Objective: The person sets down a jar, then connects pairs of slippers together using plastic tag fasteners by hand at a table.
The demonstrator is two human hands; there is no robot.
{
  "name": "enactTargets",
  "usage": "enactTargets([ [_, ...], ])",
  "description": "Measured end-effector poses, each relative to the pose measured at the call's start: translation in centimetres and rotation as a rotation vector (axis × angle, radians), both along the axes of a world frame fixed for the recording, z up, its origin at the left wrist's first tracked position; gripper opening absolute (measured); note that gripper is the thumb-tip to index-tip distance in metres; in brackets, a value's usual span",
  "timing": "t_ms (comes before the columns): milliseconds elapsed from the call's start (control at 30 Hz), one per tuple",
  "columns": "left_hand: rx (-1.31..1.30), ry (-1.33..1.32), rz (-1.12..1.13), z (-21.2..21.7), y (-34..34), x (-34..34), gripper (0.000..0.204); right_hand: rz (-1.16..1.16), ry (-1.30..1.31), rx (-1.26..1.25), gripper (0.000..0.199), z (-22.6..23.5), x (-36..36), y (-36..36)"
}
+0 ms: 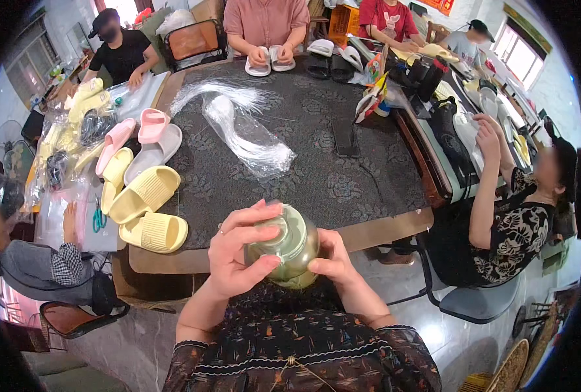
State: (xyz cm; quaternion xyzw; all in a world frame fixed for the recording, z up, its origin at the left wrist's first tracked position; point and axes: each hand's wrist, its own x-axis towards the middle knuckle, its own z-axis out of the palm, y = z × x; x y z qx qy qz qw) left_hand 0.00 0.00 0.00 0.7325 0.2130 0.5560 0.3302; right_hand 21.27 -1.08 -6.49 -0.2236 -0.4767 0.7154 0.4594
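Observation:
Close in front of my body, above the table's near edge, I hold a round see-through bottle (301, 266) with a pale green lid (295, 230). My left hand (241, 245) is closed over the lid, its fingers across the top and its thumb on the near side. My right hand (336, 260) wraps the right side of the bottle's body, thumb toward me. The lid sits on the bottle; whether it is loose or tight I cannot tell. Yellow slippers (152, 232) lie on the table left of my left hand.
Pink slippers (116, 145) and a grey slipper (155, 154) lie farther left. Bundles of clear plastic strands (248, 140) spread over the dark patterned tablecloth (238, 215). A black phone (345, 138) lies right of them. Teal scissors (99, 217) rest at left. Several people work around the tables.

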Motion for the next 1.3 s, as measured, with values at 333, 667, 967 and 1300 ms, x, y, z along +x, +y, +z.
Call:
enactTargets([
  [333,0.028,0.294,0.392,-2.7,3.7,1.5,0.070,-0.513,-0.009,-0.003,0.045,-3.5,4.1,3.1],
  [667,-0.105,0.703,0.677,-17.1,6.8,-2.6,0.055,-1.221,-0.166,0.279,0.016,-4.7,16.9,19.5],
  [967,-0.158,0.758,0.679,-16.3,7.2,-2.4,0.044,-1.351,-0.070,0.226,0.010,-8.6,24.0,32.1],
  [1300,-0.193,0.791,0.697,-15.7,7.4,-1.5,0.042,-1.360,-0.108,0.314,0.016,-11.2,26.9,37.3],
])
